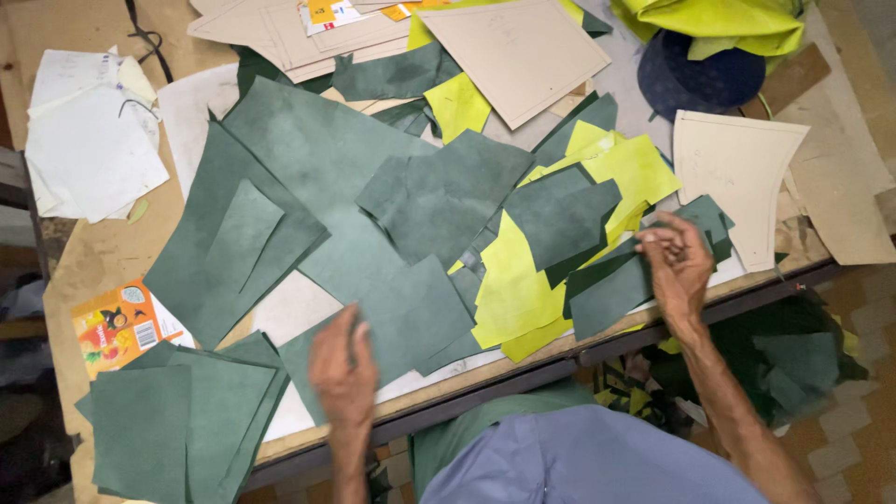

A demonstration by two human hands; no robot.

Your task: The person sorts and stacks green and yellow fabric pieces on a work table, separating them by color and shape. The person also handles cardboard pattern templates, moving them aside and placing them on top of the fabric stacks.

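Observation:
My left hand [343, 370] lies flat, fingers together, on a dark green suede-like piece [392, 308] near the table's front edge. My right hand [679, 264] is curled, its fingertips pinching the edge of a small dark green piece [705, 219] at the right of the heap. Under and around it lie more green pieces [607, 294] and yellow-green pieces [518, 289]. A large green sheet [308, 149] spreads across the middle of the table.
A stack of cut green pieces [187, 420] sits front left beside an orange printed carton [117, 327]. Beige card patterns [737, 177] [513, 51] lie right and at the back. White paper [89, 140] lies far left. Green scraps [793, 359] hang under the table's right edge.

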